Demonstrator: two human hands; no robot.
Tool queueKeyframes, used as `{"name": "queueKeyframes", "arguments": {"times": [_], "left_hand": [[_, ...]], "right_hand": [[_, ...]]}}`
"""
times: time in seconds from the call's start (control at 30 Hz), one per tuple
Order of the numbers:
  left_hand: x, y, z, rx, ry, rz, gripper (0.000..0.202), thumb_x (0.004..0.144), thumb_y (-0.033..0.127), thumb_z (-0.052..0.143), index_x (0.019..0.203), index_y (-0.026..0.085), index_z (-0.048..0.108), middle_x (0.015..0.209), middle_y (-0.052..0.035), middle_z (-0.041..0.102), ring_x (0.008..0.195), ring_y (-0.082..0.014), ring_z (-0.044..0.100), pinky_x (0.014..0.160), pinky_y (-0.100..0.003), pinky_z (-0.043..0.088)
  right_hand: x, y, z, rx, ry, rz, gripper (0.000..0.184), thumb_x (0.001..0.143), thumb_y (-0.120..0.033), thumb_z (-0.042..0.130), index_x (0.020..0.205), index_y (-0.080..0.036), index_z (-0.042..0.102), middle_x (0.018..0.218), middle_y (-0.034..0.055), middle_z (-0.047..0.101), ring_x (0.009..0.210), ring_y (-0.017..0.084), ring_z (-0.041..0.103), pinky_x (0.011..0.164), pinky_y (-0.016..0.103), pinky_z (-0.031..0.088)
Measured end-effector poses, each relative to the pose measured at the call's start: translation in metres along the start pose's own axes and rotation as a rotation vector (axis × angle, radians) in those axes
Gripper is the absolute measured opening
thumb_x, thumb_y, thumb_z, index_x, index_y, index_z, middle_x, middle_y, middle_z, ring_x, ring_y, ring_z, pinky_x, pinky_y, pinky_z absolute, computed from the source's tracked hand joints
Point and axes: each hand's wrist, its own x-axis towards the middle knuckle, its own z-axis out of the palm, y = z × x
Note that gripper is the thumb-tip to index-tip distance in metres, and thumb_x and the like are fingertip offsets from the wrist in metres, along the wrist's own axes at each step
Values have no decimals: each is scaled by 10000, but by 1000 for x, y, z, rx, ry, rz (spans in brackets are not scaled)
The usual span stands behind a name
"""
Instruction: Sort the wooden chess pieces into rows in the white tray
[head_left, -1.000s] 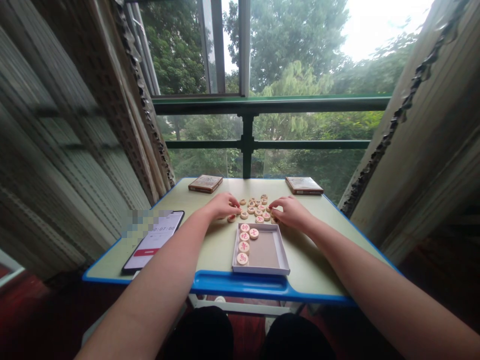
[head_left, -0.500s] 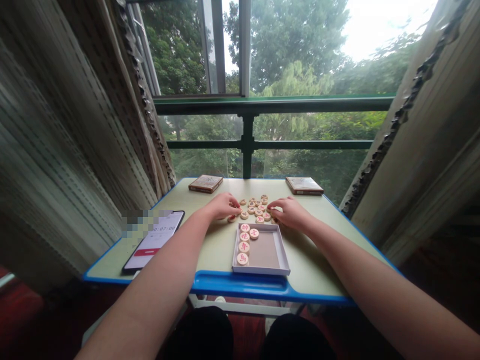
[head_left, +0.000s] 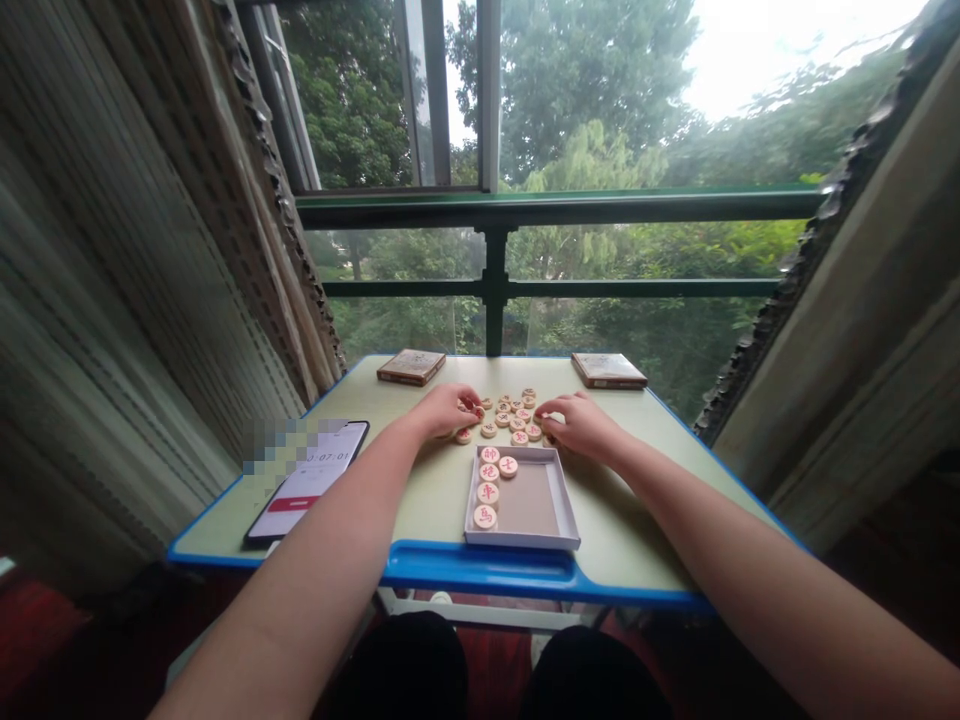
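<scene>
The one camera sits on my head, looking out from above my knees [head_left: 409,665], facing forward and tilted down over the table [head_left: 431,490]. My forearms [head_left: 330,545] come in from the lower left and lower right, large and close, while my fingers [head_left: 469,394] look small, farther off near the middle. The table's near side lies low in the view, just past my knees. The span is wide: curtains [head_left: 127,330] slant along both sides, and beyond the far table edge the view squarely faces a green railing [head_left: 555,207] and window frame [head_left: 489,100], with trees [head_left: 585,90] distant outside.
</scene>
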Motion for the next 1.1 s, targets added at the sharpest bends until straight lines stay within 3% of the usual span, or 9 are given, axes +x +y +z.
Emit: {"name": "queueKeyframes", "arguments": {"times": [0.5,1.1], "left_hand": [[3,0,0,23,88,59,243,631,306,662,827,165,691,798,-28,655,668,-138,550,625,-281,462],[2,4,-1,-53,60,20,297,613,339,676,841,148,694,805,-34,662,671,-129,540,612,-253,416]], "right_hand": [[0,-1,2,-12,0,-10,258,852,-286,461,974,-218,677,1002,67,684,932,191,582,879,318,320],[-1,-2,1,-18,0,0,261,862,-292,454,985,-221,674,1005,60,688,915,181,591,870,309,325]]}}
